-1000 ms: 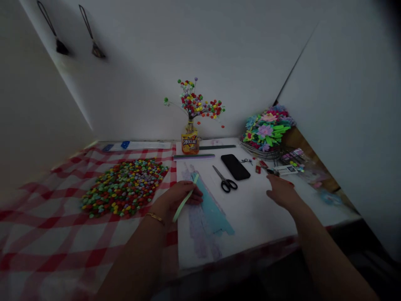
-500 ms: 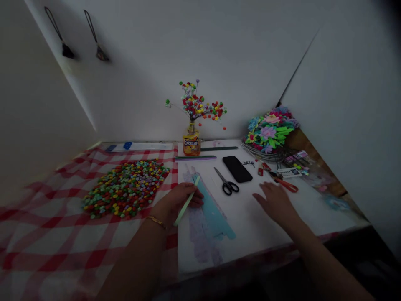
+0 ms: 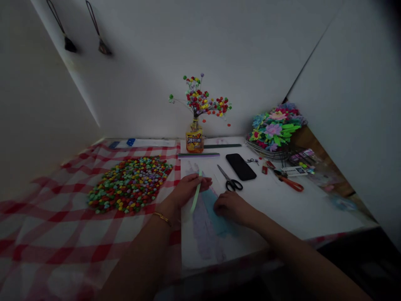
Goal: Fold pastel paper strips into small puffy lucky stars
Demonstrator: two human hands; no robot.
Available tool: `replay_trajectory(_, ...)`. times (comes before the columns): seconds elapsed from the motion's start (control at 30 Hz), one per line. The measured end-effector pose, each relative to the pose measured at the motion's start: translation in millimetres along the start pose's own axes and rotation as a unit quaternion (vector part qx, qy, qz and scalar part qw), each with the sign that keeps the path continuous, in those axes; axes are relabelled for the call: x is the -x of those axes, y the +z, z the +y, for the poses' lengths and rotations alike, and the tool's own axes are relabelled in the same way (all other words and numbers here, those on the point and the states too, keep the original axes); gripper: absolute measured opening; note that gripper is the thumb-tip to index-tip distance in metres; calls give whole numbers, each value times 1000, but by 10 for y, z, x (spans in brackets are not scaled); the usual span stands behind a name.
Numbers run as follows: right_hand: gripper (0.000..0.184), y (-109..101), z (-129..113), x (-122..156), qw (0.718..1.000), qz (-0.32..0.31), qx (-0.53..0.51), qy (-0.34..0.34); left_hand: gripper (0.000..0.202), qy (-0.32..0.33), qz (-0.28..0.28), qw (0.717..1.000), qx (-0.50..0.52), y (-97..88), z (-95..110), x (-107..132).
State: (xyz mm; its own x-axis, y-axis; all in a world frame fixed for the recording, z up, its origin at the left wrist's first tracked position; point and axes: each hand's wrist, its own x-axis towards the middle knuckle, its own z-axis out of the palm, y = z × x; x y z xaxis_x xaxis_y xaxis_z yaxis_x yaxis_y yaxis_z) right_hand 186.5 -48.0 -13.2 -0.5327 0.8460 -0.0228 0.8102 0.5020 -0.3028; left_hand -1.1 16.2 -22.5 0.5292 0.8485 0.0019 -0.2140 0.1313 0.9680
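Note:
My left hand (image 3: 188, 189) is closed round a narrow light green strip (image 3: 196, 197), held tilted above the table. To the right, my right hand (image 3: 234, 207) is down at a fan of blue strips (image 3: 210, 207), fingers curled inward. Whatever lies between those fingertips is hidden. Pale purple strips (image 3: 200, 236) lie beside and partly below the blue ones. Just beyond my right hand rest black-handled scissors (image 3: 231, 183), blades pointing away.
Small colourful folded pieces (image 3: 131, 186) are heaped on the red-checked cloth (image 3: 78, 246). A bottle (image 3: 194, 142) holds stems with coloured balls at the back. A black phone (image 3: 241, 167), an orange-handled tool (image 3: 293, 184) and a bunch of fuzzy flowers (image 3: 275, 127) occupy the right.
My right hand has moved left from the bare table to the blue strips, and its fingers have curled. The left hand keeps the green strip, and the view has shifted slightly.

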Motion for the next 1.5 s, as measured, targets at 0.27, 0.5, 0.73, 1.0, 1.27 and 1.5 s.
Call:
replay_trajectory(0.27, 15, -89, -139, 104, 999, -10, 30, 25, 8, 61, -91, 949, -297, 5, -113, -70)
replay_trajectory(0.5, 19, -523, 584, 651, 946, 20, 64, 316, 18, 96, -116, 917, -368, -21, -82, -55)
replay_trajectory(0.73, 48, -190, 464, 900, 978, 35, 8, 204, 24, 83, -52, 943, -318, 38, -33, -15)
replay_trajectory(1.0, 33, -411, 312, 472, 943, 223, 43, 242, 25, 17, -6, 1000, -23, 147, 254, 149)
replay_trajectory(1.27, 27, -628, -156, -429, 959, 236, 76, -140, 22, -43, -81, 992, 81, 152, 305, 200)
replay_trajectory(1.5, 22, -416, 18, -550, 974, 204, -11, -98, 24, -74, -47, 986, 144, 14, 283, 172)
